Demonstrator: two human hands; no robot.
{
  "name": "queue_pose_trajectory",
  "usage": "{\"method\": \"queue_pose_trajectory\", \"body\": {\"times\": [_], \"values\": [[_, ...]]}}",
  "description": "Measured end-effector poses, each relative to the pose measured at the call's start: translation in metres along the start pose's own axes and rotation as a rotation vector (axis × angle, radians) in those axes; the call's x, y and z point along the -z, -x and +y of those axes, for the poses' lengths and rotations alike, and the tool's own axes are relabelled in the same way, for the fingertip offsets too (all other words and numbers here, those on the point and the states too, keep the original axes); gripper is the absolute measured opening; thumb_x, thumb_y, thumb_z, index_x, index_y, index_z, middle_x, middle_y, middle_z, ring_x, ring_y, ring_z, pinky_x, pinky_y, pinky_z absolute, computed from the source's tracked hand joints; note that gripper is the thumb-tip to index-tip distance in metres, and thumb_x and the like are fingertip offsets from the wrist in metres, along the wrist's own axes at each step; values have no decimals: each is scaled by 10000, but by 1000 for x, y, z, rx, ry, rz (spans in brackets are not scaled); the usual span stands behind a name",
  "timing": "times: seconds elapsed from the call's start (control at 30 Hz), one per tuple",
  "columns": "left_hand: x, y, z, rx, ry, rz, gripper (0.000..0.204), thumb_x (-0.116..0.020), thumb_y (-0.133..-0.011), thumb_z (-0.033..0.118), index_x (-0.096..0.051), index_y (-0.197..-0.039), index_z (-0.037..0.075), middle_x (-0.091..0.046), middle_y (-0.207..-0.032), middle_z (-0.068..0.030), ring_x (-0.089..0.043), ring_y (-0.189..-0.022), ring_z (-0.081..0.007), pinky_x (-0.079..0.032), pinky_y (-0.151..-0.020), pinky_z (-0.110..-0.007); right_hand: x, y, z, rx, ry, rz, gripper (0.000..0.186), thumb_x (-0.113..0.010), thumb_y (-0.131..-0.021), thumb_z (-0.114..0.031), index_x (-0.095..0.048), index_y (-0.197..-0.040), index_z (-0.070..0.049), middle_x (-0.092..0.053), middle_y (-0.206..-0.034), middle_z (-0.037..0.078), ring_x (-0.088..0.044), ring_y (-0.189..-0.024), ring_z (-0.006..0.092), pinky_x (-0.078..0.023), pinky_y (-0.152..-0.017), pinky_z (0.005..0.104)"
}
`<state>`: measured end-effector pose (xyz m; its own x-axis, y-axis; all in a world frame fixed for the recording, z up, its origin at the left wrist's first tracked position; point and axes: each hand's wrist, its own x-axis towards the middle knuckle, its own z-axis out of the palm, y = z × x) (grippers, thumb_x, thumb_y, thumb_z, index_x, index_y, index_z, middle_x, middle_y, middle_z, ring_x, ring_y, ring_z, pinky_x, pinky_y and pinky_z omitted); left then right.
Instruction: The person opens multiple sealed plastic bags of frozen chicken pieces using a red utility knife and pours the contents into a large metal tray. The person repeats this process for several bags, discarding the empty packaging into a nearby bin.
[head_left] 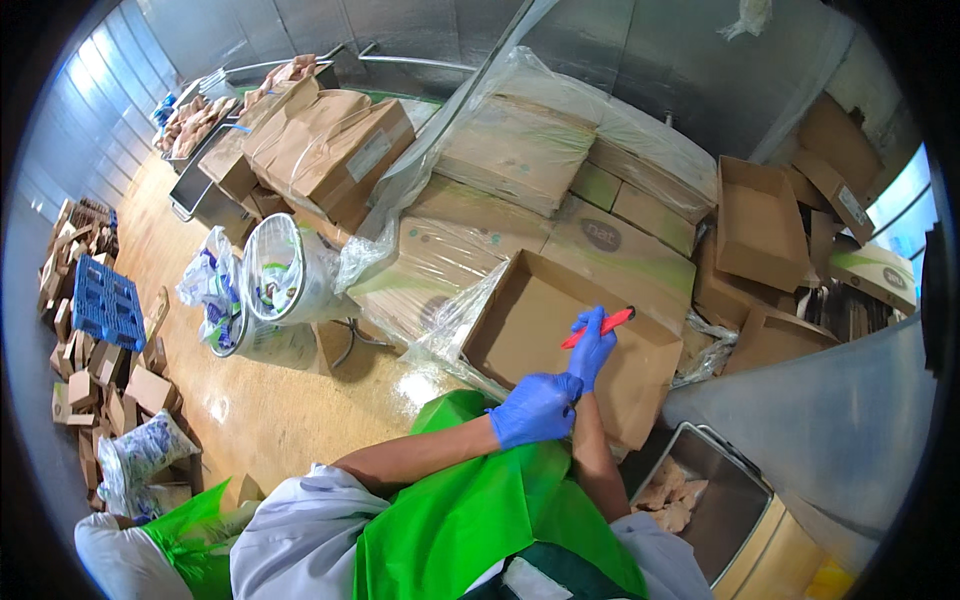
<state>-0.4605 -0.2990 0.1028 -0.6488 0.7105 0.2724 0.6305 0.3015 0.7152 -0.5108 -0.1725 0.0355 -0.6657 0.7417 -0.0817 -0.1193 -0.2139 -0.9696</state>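
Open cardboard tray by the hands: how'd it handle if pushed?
The cardboard tray is probably light for its size, bare inside where it shows. Its raised sides suggest some stiffness, though thin board may flex. Clear plastic wrap along its left side might snag it.

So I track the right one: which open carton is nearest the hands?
The open carton seen behind the red tool in the right hand; other open cartons sit farther off, to the right.

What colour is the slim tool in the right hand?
The slim tool is red with a black tip, best seen in the head view.
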Motion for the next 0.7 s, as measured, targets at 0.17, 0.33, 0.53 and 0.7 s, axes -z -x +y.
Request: {"method": "queue_pose_trajectory", "body": {"times": [0.17, 0.33, 0.53, 0.7], "values": [[-15, 5, 3, 116, 14, -4, 155, -563, -677, 88, -608, -816, 38, -587, -700, -222, -587, -641, -406, -476, -584, -465, 12, -4, 31, -107, 118, -121, 302, -507, -948, -266, -550, -768, -27, -551, -647, 43, -517, -546, 105, -422, -508, 258], [-13, 14, 13, 285, 63, -263, 168, -565, -711, 168, -625, -750, 17, -609, -761, -234, -594, -651, -403, -480, -619, -468, 36, -12, 93, -138, 729, -531, 297, -604, -862, -320, -567, -812, -30, -579, -684, 97, -568, -587, 193, -476, -570, 329], [45, 56, -26, 524, -124, -401, 244, -575, -757, 229, -655, -789, 1, -630, -748, -221, -602, -616, -362, -491, -618, -421, 23, 51, 50, 111, 1261, -1084, 426, -663, -752, -440, -610, -887, -40, -624, -856, 200, -623, -778, 361, -496, -719, 448], [82, 130, -102, 822, 159, -51, 339, -588, -804, 301, -653, -790, -32, -636, -702, -192, -634, -636, -259, -488, -627, -371, 27, 63, 85, 151, 1346, -1129, 385, -652, -770, -415, -642, -957, -78, -642, -896, 203, -623, -819, 363, -492, -735, 467]]}}
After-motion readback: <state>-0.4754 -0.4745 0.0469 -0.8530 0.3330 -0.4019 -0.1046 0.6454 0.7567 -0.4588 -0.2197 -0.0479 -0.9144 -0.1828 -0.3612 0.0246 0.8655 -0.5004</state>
